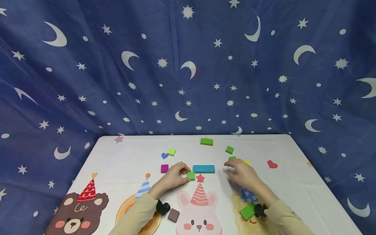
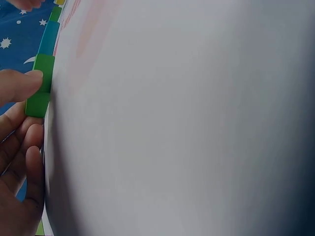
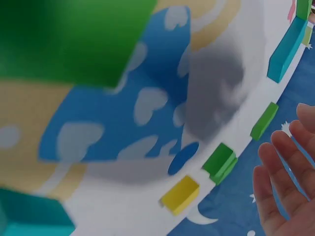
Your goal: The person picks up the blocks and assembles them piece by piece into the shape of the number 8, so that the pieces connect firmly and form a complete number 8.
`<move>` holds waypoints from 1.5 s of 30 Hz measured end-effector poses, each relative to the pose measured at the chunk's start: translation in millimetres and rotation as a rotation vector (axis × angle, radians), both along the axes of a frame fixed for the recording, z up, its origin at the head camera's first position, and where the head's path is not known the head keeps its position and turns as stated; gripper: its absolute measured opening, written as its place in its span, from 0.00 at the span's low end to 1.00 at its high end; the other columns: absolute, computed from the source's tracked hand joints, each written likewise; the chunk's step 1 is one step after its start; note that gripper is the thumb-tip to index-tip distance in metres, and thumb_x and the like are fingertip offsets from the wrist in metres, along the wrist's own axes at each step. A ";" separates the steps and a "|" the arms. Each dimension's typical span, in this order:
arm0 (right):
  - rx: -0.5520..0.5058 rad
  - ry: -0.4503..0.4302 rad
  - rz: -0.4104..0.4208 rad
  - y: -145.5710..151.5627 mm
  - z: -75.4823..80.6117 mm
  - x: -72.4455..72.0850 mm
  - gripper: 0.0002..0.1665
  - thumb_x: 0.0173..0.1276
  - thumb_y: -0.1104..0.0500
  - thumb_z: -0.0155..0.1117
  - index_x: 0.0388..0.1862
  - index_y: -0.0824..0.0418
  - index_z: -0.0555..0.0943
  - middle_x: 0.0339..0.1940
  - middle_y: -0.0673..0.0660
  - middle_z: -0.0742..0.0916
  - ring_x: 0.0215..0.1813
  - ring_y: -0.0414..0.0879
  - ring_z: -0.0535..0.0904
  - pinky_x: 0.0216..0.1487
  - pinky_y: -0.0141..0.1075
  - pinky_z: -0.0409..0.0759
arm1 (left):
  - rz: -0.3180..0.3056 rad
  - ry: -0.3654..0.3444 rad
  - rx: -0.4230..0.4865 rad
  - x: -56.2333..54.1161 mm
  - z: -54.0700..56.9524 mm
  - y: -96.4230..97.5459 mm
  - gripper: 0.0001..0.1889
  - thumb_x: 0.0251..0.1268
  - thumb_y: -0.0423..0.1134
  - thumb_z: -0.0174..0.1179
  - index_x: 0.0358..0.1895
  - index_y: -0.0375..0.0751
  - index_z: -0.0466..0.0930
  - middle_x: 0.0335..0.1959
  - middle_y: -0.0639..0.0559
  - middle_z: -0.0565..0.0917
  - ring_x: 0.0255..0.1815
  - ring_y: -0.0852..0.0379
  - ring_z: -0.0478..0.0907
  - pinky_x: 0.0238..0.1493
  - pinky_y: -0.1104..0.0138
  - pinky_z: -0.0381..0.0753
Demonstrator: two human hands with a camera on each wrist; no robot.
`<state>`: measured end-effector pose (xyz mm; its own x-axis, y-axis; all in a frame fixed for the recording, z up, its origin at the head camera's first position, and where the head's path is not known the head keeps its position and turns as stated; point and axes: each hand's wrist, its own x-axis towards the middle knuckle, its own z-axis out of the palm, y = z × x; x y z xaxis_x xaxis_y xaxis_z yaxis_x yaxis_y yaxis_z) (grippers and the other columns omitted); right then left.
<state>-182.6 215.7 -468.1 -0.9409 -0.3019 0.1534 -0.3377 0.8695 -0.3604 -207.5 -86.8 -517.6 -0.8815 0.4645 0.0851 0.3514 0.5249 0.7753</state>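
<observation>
My left hand (image 1: 174,177) pinches a small green block (image 1: 191,176) near the middle of the table. In the left wrist view, the thumb lies on the green block (image 2: 44,66) with the fingers behind it. Just right of that block lies a long blue block (image 1: 204,169); a magenta block (image 1: 164,168) is left of the hand. My right hand (image 1: 244,173) hovers with spread, loosely bent fingers and nothing in them. Nearest to it are a green block (image 1: 232,158) and a yellow block (image 3: 180,195), partly hidden by the hand in the head view.
Farther back lie a light green block (image 1: 171,152), a long green block (image 1: 207,141) and a small green block (image 1: 229,149). Closer in are a brown block (image 1: 173,215) and a green block (image 1: 247,211) by the right wrist. A starry blue curtain (image 1: 205,65) hangs behind the white tablecloth.
</observation>
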 end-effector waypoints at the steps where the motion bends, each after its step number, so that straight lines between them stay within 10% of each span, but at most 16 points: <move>1: -0.001 0.008 0.001 2.5 0.9 1.8 0.19 0.56 0.62 0.69 0.49 0.56 0.83 0.51 0.54 0.85 0.56 0.53 0.80 0.51 0.49 0.80 | 0.001 -0.003 0.003 0.1 0.3 0.4 0.13 0.52 0.33 0.70 0.41 0.39 0.81 0.35 0.50 0.77 0.37 0.58 0.73 0.40 0.71 0.73; 17: 0.032 0.067 -0.043 41.4 1.8 19.1 0.18 0.56 0.61 0.70 0.47 0.58 0.83 0.48 0.56 0.86 0.54 0.54 0.81 0.49 0.50 0.80 | 0.000 0.001 0.018 -1.7 -0.9 0.1 0.13 0.50 0.32 0.70 0.40 0.37 0.81 0.35 0.48 0.78 0.37 0.58 0.74 0.40 0.71 0.75; 45: -0.018 -0.038 -0.193 68.9 -17.1 -15.6 0.28 0.56 0.59 0.72 0.56 0.62 0.78 0.52 0.63 0.83 0.50 0.60 0.81 0.50 0.55 0.79 | -0.014 -0.030 0.020 -2.1 -0.2 -1.3 0.14 0.51 0.32 0.70 0.42 0.36 0.81 0.36 0.48 0.77 0.38 0.58 0.73 0.39 0.73 0.73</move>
<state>-198.2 284.6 -485.1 -0.9863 -0.1128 0.1207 -0.1513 0.9102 -0.3856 -209.6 -88.1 -517.8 -0.8771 0.4755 0.0682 0.3353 0.5043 0.7958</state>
